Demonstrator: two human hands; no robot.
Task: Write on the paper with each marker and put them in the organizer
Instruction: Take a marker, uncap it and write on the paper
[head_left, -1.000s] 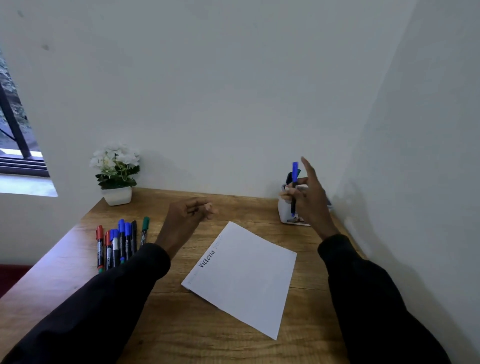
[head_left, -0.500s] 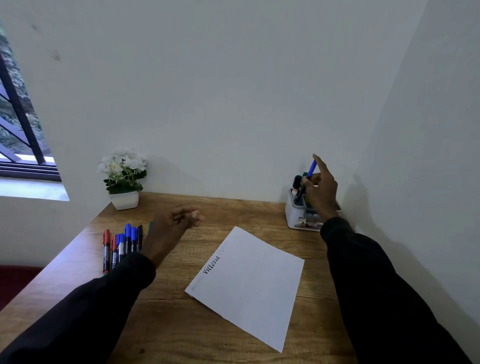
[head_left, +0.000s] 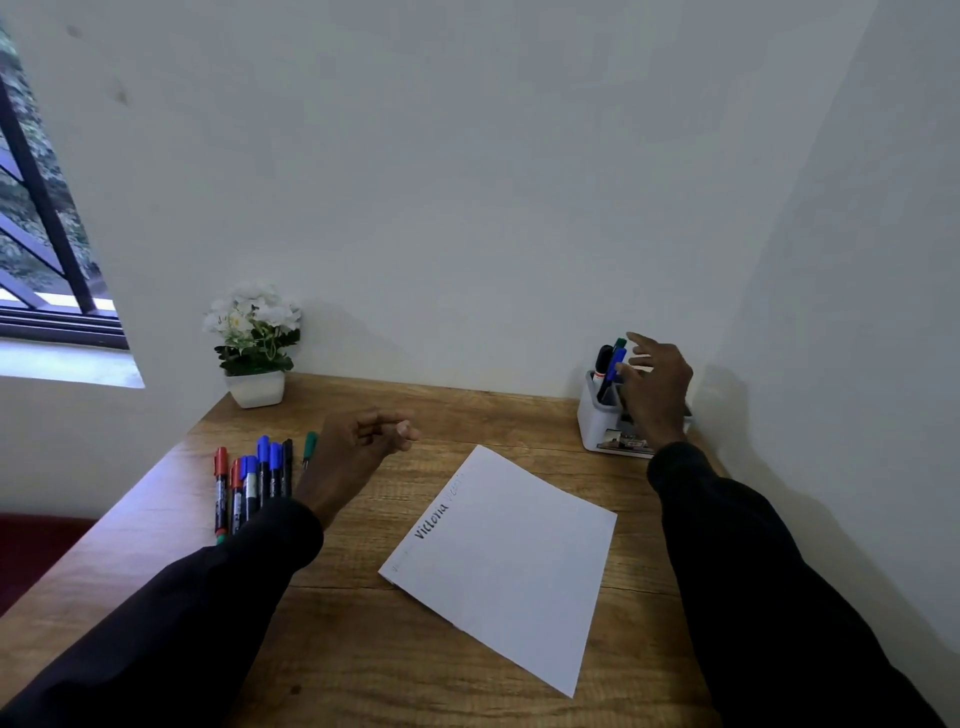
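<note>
Blue marker (head_left: 618, 361) stands in the organizer (head_left: 592, 426) at the back right corner of the desk (head_left: 467, 410); the right hand (head_left: 655, 387), spread and empty, is just beside it. Over the desk the left hand (head_left: 358, 447) is loosely curled, empty. A careless sweep could topple the organizer.

Wooden desk (head_left: 332, 649) in a white-walled corner (head_left: 519, 182); barred window (head_left: 36, 249) left, daylight; potted white flowers (head_left: 254, 338).

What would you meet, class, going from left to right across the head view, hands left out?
barred window → row of loose red, blue and black markers → white sheet of paper → pale grey plastic organizer
</note>
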